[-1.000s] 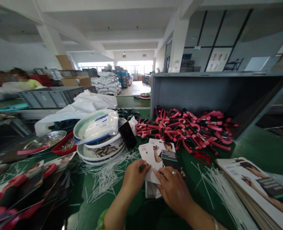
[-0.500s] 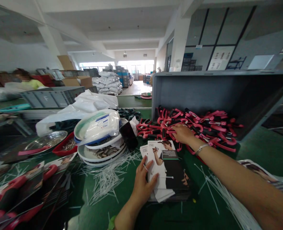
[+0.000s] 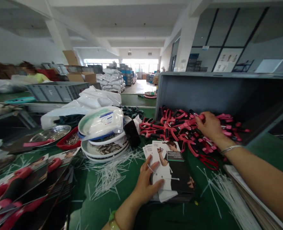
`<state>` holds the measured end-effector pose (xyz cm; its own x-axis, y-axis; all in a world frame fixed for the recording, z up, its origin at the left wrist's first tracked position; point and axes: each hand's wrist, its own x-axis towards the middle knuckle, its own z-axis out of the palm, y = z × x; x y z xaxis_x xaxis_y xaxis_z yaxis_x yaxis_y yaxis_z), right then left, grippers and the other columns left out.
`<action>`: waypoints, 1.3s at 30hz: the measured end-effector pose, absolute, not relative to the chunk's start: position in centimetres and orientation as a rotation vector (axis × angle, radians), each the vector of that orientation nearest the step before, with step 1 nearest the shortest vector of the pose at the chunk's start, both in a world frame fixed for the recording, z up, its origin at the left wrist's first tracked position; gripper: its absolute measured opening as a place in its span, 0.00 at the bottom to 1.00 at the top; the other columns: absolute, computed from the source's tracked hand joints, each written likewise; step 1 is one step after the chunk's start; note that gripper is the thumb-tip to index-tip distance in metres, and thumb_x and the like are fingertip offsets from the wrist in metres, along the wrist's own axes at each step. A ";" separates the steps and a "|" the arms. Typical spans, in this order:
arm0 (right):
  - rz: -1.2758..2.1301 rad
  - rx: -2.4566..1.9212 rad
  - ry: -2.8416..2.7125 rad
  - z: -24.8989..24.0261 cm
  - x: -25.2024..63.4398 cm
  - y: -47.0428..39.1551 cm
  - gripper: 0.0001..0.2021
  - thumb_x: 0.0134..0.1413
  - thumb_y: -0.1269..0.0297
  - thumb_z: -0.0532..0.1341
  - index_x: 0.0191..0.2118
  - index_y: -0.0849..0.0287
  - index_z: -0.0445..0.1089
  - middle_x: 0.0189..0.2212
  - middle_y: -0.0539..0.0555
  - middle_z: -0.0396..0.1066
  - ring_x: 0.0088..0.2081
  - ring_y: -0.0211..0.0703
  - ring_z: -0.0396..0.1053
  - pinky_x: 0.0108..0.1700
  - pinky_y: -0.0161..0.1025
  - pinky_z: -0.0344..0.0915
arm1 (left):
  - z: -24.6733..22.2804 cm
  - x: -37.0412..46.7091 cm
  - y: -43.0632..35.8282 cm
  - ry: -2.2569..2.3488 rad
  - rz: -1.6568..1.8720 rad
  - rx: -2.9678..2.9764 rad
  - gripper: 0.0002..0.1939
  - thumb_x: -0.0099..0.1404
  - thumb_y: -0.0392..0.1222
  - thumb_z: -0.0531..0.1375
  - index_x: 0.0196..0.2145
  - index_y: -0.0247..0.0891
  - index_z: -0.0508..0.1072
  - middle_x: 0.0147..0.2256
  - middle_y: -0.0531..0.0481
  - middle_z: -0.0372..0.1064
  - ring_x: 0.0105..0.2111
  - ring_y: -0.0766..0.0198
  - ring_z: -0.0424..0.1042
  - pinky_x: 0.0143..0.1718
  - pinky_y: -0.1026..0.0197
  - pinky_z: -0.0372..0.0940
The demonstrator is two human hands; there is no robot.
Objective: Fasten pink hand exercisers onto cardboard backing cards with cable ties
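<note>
My left hand [image 3: 146, 180] lies with fingers apart on the left side of a stack of printed cards [image 3: 179, 175], with a thin white tie by its fingers. Beyond the stack, my right hand [image 3: 209, 124] reaches into a heap of pink and black hand tools [image 3: 175, 123] at the mouth of a tipped grey crate [image 3: 203, 89]. Its fingers are closed round the pink part of one tool [image 3: 192, 120]. A red-handled tool [image 3: 209, 162] lies just below my right forearm.
Stacked white bowls [image 3: 105, 150] with metal parts, a black phone [image 3: 132, 134] and a red tray [image 3: 69, 139] are left of the cards. White ties [image 3: 112, 177] are scattered on the green table. Carded tools [image 3: 19, 185] lie at the left. A person [image 3: 39, 77] is far left.
My right hand has moved right and slightly up over the heap, now closed on a pink tool. The red-handled tool shows beneath the forearm. My left hand stays on the cards; the view has shifted slightly.
</note>
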<state>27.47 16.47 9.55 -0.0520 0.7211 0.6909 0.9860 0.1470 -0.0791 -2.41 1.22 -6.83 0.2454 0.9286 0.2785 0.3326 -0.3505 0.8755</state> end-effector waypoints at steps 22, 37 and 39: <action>-0.113 -1.220 -2.213 2.3 17.6 -2.2 0.09 0.57 0.62 0.56 0.39 0.59 0.70 0.30 0.55 0.66 0.31 0.40 0.69 0.33 0.35 0.67 | -5.9 -2.3 0.9 0.996 1.319 1.282 0.27 0.66 0.49 0.52 0.61 0.41 0.57 0.61 0.43 0.55 0.62 0.54 0.52 0.63 0.48 0.44; 0.136 -1.359 -2.536 4.3 18.3 0.7 0.15 0.46 0.69 0.60 0.42 0.53 0.75 0.44 0.58 0.69 0.45 0.52 0.68 0.45 0.48 0.67 | 0.6 -1.9 4.2 1.573 1.139 1.858 0.17 0.56 0.46 0.62 0.44 0.42 0.75 0.53 0.42 0.66 0.54 0.51 0.64 0.56 0.47 0.55; 0.092 -1.356 -2.652 4.3 17.6 1.3 0.12 0.46 0.70 0.61 0.37 0.54 0.77 0.43 0.59 0.70 0.44 0.53 0.68 0.43 0.48 0.67 | 2.2 -0.6 5.5 1.620 0.912 2.038 0.16 0.56 0.49 0.63 0.42 0.45 0.76 0.52 0.44 0.68 0.52 0.48 0.65 0.54 0.45 0.56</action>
<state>17.58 1.30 4.32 -0.5754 0.8097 0.1153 0.7998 0.5865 -0.1277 -0.58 5.46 2.22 0.1242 0.9598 0.2518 0.7129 -0.2628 0.6501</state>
